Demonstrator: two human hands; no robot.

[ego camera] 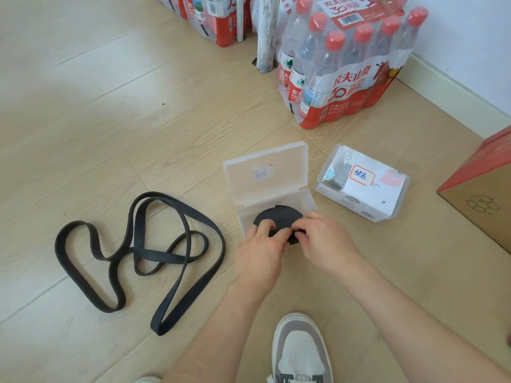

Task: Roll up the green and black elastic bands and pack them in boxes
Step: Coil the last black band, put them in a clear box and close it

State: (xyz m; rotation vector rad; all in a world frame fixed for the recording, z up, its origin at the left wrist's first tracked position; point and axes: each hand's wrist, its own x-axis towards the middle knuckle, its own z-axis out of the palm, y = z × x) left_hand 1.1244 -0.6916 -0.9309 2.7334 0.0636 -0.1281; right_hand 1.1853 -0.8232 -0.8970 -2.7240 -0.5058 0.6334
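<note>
Pale wood floor (110, 106) beside a white wall (470, 37), bottled-water packs (345, 73) behind. Left hand (260, 252) and right hand (323, 241), each grip curled, pinch the rolled black band (279, 217) inside the open clear box (276, 167); a loose black band (160, 257) lies to the left

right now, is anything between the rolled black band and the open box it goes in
Nothing visible does. The rolled band is already partly inside the open box, whose lid stands tipped back out of the way. The left hand and right hand grip its near edge; what lies under them is hidden.
</note>
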